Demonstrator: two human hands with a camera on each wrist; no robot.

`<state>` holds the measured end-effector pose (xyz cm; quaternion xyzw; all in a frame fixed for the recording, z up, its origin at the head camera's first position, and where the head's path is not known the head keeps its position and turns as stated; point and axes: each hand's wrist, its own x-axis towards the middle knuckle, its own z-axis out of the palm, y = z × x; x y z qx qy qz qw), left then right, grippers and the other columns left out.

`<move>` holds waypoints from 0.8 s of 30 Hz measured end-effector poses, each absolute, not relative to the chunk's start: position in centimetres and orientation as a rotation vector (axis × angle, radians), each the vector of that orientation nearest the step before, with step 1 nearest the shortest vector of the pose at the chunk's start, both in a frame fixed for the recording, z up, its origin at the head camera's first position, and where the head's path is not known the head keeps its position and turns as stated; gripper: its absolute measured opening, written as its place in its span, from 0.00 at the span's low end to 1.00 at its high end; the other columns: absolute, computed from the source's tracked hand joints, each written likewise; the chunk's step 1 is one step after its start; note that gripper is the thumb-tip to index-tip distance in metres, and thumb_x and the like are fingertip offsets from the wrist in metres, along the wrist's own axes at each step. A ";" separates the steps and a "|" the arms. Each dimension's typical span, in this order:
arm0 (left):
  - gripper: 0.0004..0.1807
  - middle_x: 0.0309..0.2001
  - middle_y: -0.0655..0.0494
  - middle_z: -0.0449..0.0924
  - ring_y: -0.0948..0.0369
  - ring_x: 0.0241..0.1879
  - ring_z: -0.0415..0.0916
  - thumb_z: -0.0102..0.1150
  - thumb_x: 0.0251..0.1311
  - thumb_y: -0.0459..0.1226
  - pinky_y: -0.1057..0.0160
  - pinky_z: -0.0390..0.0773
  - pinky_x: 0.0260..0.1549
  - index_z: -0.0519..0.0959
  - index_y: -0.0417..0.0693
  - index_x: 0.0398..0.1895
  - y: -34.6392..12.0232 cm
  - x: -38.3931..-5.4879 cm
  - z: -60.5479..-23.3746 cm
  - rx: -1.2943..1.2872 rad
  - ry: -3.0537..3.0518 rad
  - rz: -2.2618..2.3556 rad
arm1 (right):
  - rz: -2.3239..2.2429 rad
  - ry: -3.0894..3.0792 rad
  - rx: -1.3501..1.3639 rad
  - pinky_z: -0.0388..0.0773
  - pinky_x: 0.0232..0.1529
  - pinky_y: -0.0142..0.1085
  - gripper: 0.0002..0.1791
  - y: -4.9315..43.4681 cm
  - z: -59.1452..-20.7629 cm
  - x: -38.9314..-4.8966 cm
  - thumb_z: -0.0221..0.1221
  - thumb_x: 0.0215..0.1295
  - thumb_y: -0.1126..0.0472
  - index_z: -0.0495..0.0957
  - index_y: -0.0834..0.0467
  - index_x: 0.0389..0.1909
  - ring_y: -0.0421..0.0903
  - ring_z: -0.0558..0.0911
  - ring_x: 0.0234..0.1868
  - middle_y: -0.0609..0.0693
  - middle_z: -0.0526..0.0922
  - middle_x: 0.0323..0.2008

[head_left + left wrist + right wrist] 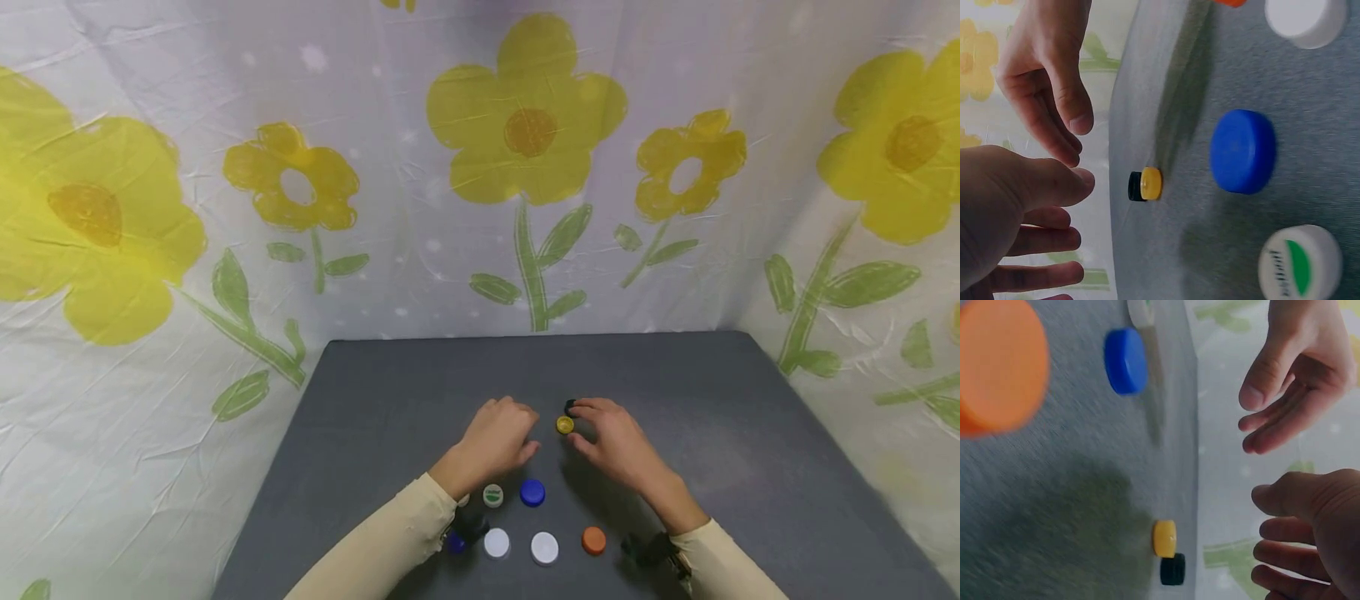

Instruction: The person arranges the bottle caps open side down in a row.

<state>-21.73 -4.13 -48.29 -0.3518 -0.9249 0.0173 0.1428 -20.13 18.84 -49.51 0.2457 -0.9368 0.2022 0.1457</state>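
Both hands hover above a dark grey table and hold nothing. My left hand [497,437] has loosely bent fingers, with a blue bottle cap [532,492] and a white cap with a green print [492,496] on the table below it. My right hand [617,442] is nearest to a yellow cap [565,425] and a black cap [570,407], whose edge its fingers overlap in the head view. In the right wrist view the yellow cap [1164,538] and the black cap [1173,569] lie side by side, below the fingers' height.
Nearer the front lie two white caps [497,543] and an orange cap [594,540]. A dark blue cap [455,542] is partly hidden by the left wrist camera [471,527]. Behind the table [420,367] hangs a flowered sheet [405,208].
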 end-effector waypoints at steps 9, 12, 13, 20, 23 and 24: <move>0.15 0.34 0.60 0.86 0.57 0.34 0.83 0.68 0.58 0.54 0.54 0.80 0.31 0.85 0.55 0.38 -2.2 -24.2 -48.1 -0.993 -2.712 -0.003 | 0.534 -2.724 0.593 0.80 0.50 0.55 0.22 19.6 -49.4 -21.9 0.73 0.55 0.58 0.85 0.63 0.49 0.60 0.82 0.52 0.59 0.84 0.51; 0.14 0.32 0.59 0.85 0.57 0.33 0.83 0.67 0.59 0.53 0.54 0.80 0.29 0.85 0.55 0.36 -1.7 -24.8 -48.4 -0.990 -2.740 -0.020 | 0.528 -2.728 0.575 0.80 0.48 0.55 0.21 19.6 -49.8 -22.3 0.74 0.54 0.58 0.85 0.63 0.47 0.60 0.83 0.50 0.59 0.85 0.48; 0.14 0.32 0.59 0.85 0.57 0.33 0.83 0.67 0.59 0.53 0.54 0.80 0.30 0.85 0.55 0.36 -1.5 -25.0 -48.5 -0.986 -2.750 -0.022 | 0.518 -2.729 0.574 0.80 0.48 0.55 0.20 19.6 -50.0 -22.4 0.74 0.54 0.58 0.85 0.63 0.46 0.60 0.83 0.49 0.59 0.85 0.48; 0.12 0.34 0.59 0.86 0.58 0.34 0.83 0.67 0.59 0.52 0.54 0.81 0.31 0.85 0.55 0.36 -0.5 -26.2 -50.4 -0.962 -2.829 -0.045 | 0.494 -2.765 0.552 0.80 0.47 0.54 0.17 19.5 -51.1 -23.0 0.74 0.53 0.58 0.87 0.63 0.42 0.60 0.84 0.45 0.59 0.86 0.43; 0.12 0.34 0.59 0.86 0.59 0.35 0.83 0.68 0.59 0.51 0.55 0.82 0.31 0.85 0.55 0.37 -0.1 -26.6 -51.2 -0.955 -2.863 -0.063 | 0.500 -2.797 0.513 0.80 0.46 0.54 0.16 19.3 -51.5 -23.2 0.74 0.53 0.58 0.87 0.62 0.40 0.59 0.84 0.44 0.59 0.87 0.41; 0.12 0.34 0.59 0.86 0.59 0.35 0.83 0.68 0.59 0.51 0.54 0.82 0.31 0.85 0.55 0.36 0.0 -26.7 -51.4 -0.951 -2.874 -0.063 | 0.502 -2.805 0.498 0.80 0.46 0.54 0.16 19.2 -51.7 -23.3 0.74 0.52 0.58 0.87 0.62 0.40 0.59 0.84 0.43 0.59 0.87 0.40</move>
